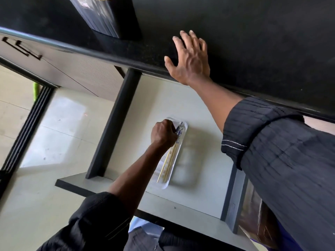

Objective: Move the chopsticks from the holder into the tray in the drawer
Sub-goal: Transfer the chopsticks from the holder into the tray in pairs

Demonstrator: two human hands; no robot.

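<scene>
The left hand is seen lowered into the open drawer, closed in a fist over the upper end of a bundle of chopsticks that lies lengthwise in the clear tray; the pale ends of the sticks are visible inside the tray, toward its near end, and appear to rest on its floor. Whether the fingers are clamped tight on the sticks or already slackening cannot be told, since the fist hides the contact. The right hand is laid flat on the dark countertop, fingers spread, with nothing held. The black holder stands upright on the counter well apart from that hand, and pale stick ends are seen at its top edge (so the transfer is judged unfinished). Risks noted: the tray looks light and sits loose on the drawer floor, so a sideways drag on release could skate it or tip it; sticks let go at an angle could ride over the low wall and spill onto the drawer floor; a wrapper or printed sleeve near the fist (details blurred) could snag a finger and lift a stick back out. The drawer front is close to the body, and a nudge could be given to it on the way up.
</scene>
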